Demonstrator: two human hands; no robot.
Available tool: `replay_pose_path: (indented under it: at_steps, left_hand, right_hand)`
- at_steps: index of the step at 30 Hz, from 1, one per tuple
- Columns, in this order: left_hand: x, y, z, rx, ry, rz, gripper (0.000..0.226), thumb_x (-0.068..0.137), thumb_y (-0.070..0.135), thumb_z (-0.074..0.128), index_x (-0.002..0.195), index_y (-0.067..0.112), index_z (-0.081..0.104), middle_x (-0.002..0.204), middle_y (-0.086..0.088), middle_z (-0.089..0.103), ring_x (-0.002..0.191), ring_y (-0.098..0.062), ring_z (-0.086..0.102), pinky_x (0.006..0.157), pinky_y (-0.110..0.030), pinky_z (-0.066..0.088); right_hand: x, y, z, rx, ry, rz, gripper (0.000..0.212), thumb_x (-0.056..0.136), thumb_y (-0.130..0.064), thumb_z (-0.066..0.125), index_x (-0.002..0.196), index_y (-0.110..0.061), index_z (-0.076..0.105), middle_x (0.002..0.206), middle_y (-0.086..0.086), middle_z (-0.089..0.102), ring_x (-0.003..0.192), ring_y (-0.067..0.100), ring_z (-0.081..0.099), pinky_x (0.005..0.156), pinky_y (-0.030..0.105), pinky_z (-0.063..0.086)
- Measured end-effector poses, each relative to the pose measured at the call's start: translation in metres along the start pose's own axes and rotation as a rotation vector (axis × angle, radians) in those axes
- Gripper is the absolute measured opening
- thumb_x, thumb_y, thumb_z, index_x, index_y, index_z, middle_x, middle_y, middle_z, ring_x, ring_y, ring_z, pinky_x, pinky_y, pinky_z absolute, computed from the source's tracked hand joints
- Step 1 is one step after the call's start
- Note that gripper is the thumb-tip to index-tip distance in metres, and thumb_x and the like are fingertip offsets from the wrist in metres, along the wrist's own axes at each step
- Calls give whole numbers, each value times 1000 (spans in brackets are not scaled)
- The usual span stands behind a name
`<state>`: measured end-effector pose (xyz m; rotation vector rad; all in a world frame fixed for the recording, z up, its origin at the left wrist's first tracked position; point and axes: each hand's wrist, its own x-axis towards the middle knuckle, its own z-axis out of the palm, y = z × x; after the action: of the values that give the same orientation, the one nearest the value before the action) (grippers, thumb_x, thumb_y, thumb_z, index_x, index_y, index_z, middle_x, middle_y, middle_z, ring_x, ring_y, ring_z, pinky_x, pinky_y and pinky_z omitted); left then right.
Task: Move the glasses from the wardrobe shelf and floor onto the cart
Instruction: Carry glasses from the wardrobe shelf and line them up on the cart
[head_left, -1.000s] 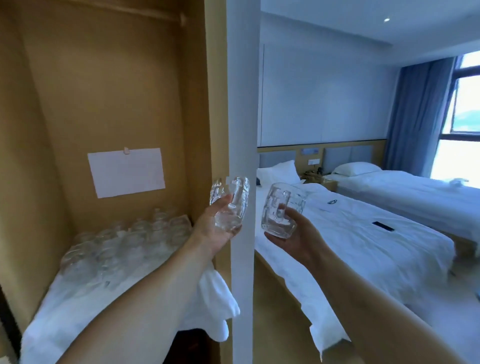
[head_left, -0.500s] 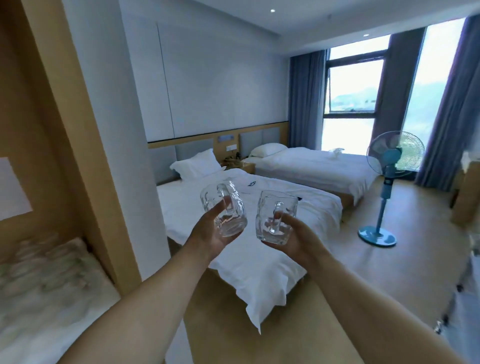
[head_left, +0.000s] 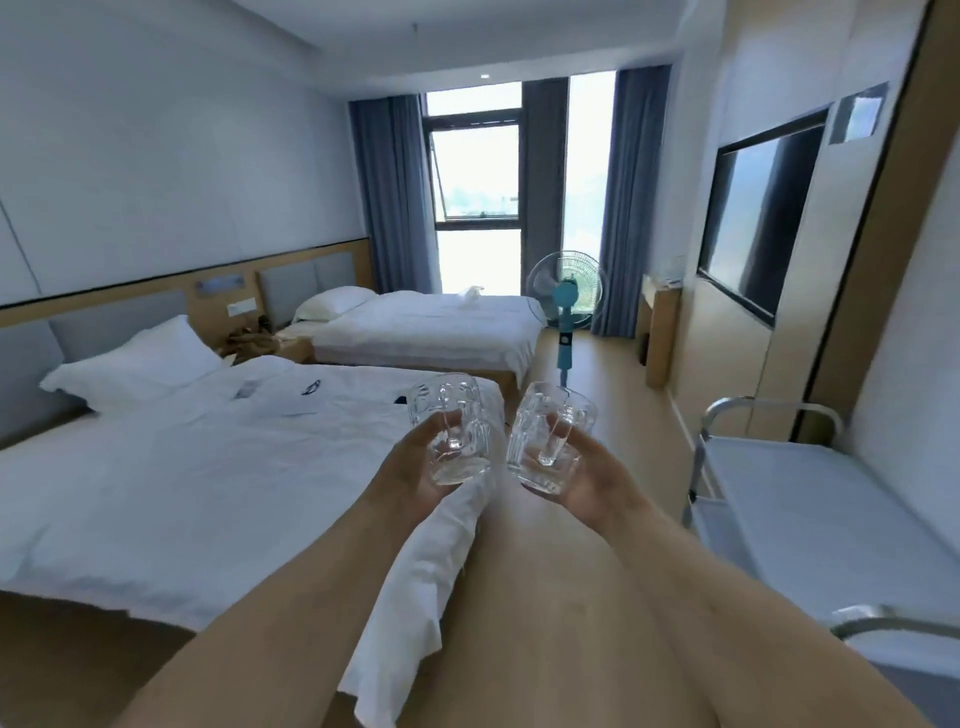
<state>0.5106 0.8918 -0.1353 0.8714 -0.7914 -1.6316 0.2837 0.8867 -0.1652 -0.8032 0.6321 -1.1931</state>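
Head view shows us both of our arms stretched forward into a bedroom, each grip wrapped round a clear glass mug. Our left hand (head_left: 415, 467) holds the left glass (head_left: 451, 435) with fingers curled about its body, the thumb up near the handle. Our right hand (head_left: 589, 483) cups the right glass (head_left: 549, 437) from beneath and behind, fingers curled round it; this glass tilts slightly toward 11 o'clock. The two glasses sit just beside each other at the centre of the frame, apart, in the air above the floor (head_left: 545, 597). At 3 o'clock from the glasses stands the cart (head_left: 810, 519), its metal rail and pale top shelf in sight. At 9 o'clock lies the near bed (head_left: 182, 478) with white sheets; a second bed (head_left: 426, 327) lies at 11 o'clock, and a teal fan (head_left: 565, 301) stands at 12 o'clock before the window.
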Motion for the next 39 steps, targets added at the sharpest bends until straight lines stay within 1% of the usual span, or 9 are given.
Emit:
replay_pose_path:
  at_steps: [4,9,12,16,18,23,27,32,39]
  left_hand:
    - [53,-6,8,-21,-98,-62,69,70,27,85,132,8,63,126,-20,67,107,-35,68,92,-47,56]
    - [103,-17,19,28,-183,-116,105,40,35,100,134,7,61,122,-18,67,102,-35,67,97,-53,53]
    - [130,-30,26,63,-226,-139,98,48,37,98,133,7,62,124,-20,67,107,-36,66,97,-54,54]
    - [169,-50,33,107,-178,-171,69,70,27,87,131,7,63,118,-22,70,92,-33,71,73,-45,63]
    - [189,-60,36,128,-189,-197,65,75,25,84,132,6,61,127,-24,65,99,-37,69,78,-48,62]
    - [242,-77,51,126,-200,-214,80,71,21,89,139,3,51,136,-27,59,115,-43,65,95,-57,54]
    - [295,-90,74,165,-219,-192,83,64,24,90,137,6,55,131,-21,64,106,-40,67,97,-61,52]
    - [359,-104,106,205,-219,-240,83,62,26,90,136,9,55,130,-20,65,115,-43,65,98,-63,50]
    - [441,-130,151,259,-209,-265,92,55,28,96,135,10,53,121,-18,70,99,-38,71,88,-59,57]
  right_hand:
    - [27,-11,-22,-5,147,-35,46,54,-37,99,94,-24,82,104,11,75,98,34,74,81,53,58]
    - [46,-10,-46,12,227,-82,54,46,-38,102,94,-22,83,104,9,77,98,33,74,79,49,60]
    - [53,-8,-59,28,276,-121,53,38,-36,104,85,-24,83,91,5,78,84,26,76,72,43,61]
    - [66,-8,-83,29,340,-113,57,30,-34,105,81,-21,83,91,4,78,84,22,76,71,40,61]
    - [75,-10,-96,47,374,-111,66,30,-31,105,90,-18,82,95,6,77,87,23,76,71,40,61]
    - [104,-23,-131,-2,406,-106,83,29,-33,105,104,-14,75,106,8,74,98,25,71,84,45,58]
    - [137,-41,-171,-36,443,-111,96,29,-35,103,115,-10,71,119,14,69,119,33,63,107,54,47]
    - [181,-70,-219,-45,442,-99,97,28,-36,104,117,-12,72,123,15,70,114,32,68,101,52,52]
    - [231,-102,-291,17,481,-77,97,23,-38,104,111,-11,74,127,15,68,121,36,62,107,56,46]
